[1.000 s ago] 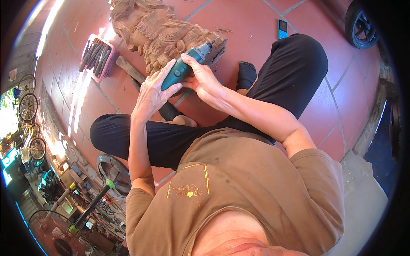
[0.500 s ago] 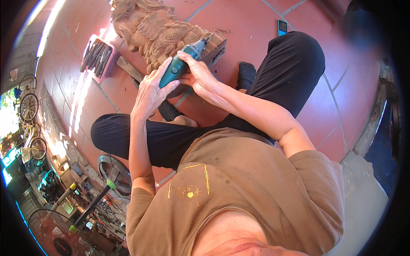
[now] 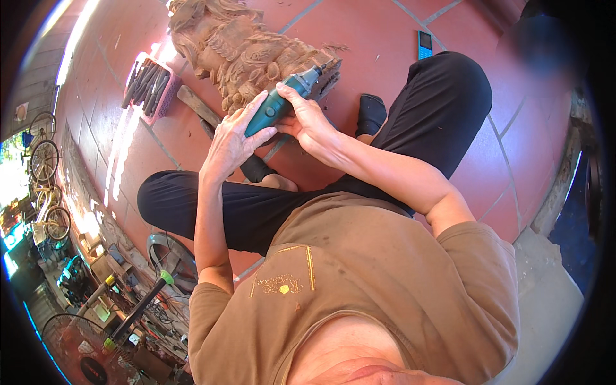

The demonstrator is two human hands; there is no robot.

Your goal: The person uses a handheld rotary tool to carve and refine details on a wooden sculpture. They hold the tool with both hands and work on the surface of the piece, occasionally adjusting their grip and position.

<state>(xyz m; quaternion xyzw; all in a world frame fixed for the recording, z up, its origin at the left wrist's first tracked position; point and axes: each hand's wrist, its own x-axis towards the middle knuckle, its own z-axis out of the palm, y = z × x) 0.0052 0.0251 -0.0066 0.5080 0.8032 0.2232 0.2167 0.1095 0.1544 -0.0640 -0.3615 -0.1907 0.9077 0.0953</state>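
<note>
Both hands hold a green rotary tool [image 3: 273, 109] with a grey collar, its tip pointing up and to the right. My left hand [image 3: 232, 141] grips its rear end, the thumb stretched along the lower side. My right hand [image 3: 308, 119] is closed around the front half, thumb on top of the body. Just beyond the tool lies a carved wooden piece [image 3: 247, 51] with ornate relief. The tool's nose overlaps its near right end, and I cannot tell whether it touches the wood.
A pink basket [image 3: 168, 96] of dark chisel-like tools stands at the left, near a wooden-handled tool [image 3: 196, 106]. A small blue phone [image 3: 425, 45] lies on the tiled floor [image 3: 359, 38] ahead. A fan [image 3: 83, 350], a wheel [image 3: 172, 260] and bicycles [image 3: 45, 160] are at the left edge.
My hands and the rotary tool have shifted slightly to the right and toward me. The tool's tip has come lower, over the carving's end. My grip stays the same.
</note>
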